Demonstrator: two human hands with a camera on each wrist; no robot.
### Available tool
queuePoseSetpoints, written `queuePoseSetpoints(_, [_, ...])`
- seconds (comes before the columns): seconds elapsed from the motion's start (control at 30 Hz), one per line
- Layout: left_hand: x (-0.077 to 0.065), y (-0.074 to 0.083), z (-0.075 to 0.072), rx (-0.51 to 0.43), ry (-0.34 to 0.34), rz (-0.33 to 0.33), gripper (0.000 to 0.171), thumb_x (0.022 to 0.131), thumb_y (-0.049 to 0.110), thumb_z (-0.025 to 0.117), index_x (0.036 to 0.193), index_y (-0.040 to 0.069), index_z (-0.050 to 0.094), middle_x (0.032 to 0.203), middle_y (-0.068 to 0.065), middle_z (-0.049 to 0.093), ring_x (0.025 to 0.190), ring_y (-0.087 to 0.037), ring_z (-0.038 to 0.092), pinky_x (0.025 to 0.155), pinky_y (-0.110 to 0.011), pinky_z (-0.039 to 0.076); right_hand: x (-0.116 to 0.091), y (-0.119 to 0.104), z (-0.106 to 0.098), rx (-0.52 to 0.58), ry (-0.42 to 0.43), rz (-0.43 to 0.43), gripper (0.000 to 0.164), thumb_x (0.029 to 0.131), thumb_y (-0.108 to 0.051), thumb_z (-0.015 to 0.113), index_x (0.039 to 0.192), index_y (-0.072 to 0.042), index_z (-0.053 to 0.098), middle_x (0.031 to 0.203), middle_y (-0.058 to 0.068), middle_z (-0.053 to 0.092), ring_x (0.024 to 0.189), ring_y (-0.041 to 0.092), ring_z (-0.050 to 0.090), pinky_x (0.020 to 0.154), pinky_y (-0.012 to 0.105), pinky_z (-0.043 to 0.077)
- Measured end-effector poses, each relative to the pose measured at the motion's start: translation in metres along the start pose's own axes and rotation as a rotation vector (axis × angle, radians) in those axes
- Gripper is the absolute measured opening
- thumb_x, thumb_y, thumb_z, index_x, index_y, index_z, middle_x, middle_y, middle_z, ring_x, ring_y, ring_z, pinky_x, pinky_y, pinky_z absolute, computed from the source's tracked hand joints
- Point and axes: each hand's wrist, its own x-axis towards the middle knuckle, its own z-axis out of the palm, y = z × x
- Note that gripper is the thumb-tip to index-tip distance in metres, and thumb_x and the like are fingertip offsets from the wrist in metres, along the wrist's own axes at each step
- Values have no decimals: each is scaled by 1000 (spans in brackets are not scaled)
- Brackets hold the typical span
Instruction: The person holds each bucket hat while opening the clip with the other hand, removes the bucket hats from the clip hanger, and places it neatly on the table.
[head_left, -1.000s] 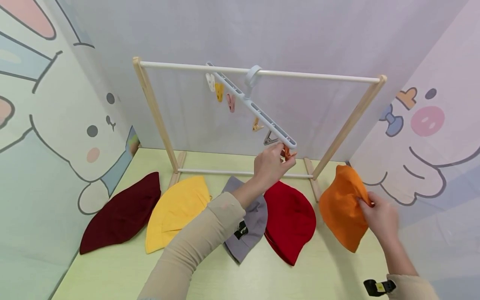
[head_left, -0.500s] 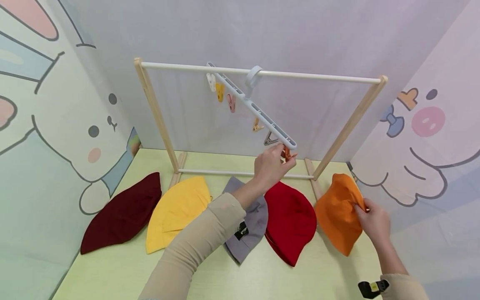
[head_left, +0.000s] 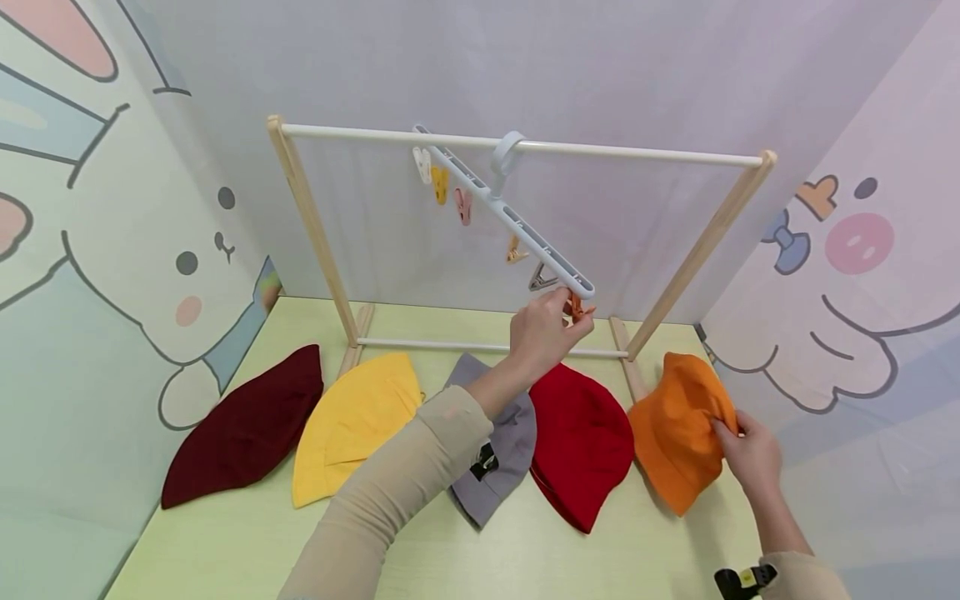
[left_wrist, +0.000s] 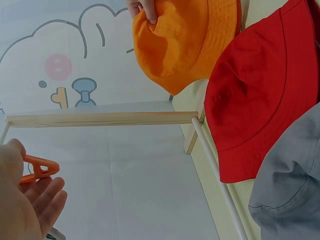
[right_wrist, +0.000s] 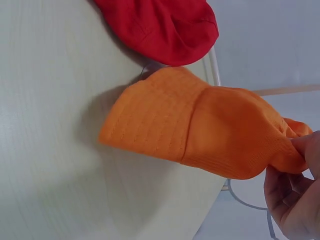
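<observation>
My left hand [head_left: 542, 332] pinches an orange clothespin [left_wrist: 43, 168] that hangs at the near end of a pale blue clip hanger [head_left: 517, 218]. My right hand [head_left: 752, 454] grips the crown of an orange bucket hat [head_left: 681, 429], holding it over the right side of the table. In the right wrist view the brim of the orange hat points down and the crown is bunched between thumb and fingers. Beside it lies a red bucket hat [head_left: 579, 446]. A grey bucket hat [head_left: 513, 450] is partly covered by my left forearm.
The hanger hooks over the white rail [head_left: 630, 150] of a wooden-sided rack [head_left: 697, 250]. White, yellow and pink clothespins [head_left: 462, 207], plus others, hang along it. Yellow [head_left: 356, 421] and maroon [head_left: 247, 433] hats lie left on the table [head_left: 555, 567]. Printed cloth walls surround it.
My right hand has shifted slightly left and down with the orange hat, and the hat's brim has swung left. My left hand stays on the orange clothespin.
</observation>
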Motion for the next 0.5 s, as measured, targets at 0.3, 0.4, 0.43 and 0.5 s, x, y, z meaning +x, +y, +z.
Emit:
queuePoseSetpoints(0.3, [0, 1, 1, 15, 1, 1, 17, 85, 34, 56, 86, 18, 58, 80, 6, 65, 68, -4, 63, 45, -12, 36, 0, 19, -2, 29, -55, 145, 29, 88, -28, 58, 88, 1, 60, 62, 3, 55, 52, 9, 44, 46, 24, 38])
queuePoseSetpoints(0.4, [0, 2, 1, 26, 4, 5, 17, 85, 35, 56, 85, 18, 58, 79, 6, 65, 69, -4, 63, 45, -12, 35, -2, 21, -3, 7, -43, 158, 27, 87, -27, 58, 84, 0, 60, 59, 2, 53, 53, 13, 43, 47, 27, 35])
queuePoseSetpoints(0.43, [0, 2, 1, 30, 4, 7, 17, 85, 35, 56, 85, 18, 57, 79, 6, 65, 69, -4, 63, 45, -12, 35, -2, 23, -3, -1, -40, 163, 27, 87, -26, 58, 82, 0, 59, 58, 2, 52, 54, 14, 43, 47, 28, 35])
queuePoseSetpoints(0.5, [1, 3, 1, 40, 4, 6, 17, 85, 35, 56, 85, 18, 57, 79, 7, 65, 69, -4, 63, 45, -12, 35, -3, 25, -3, -17, -35, 169, 26, 87, -25, 58, 80, 0, 58, 57, 2, 51, 54, 17, 43, 48, 29, 34])
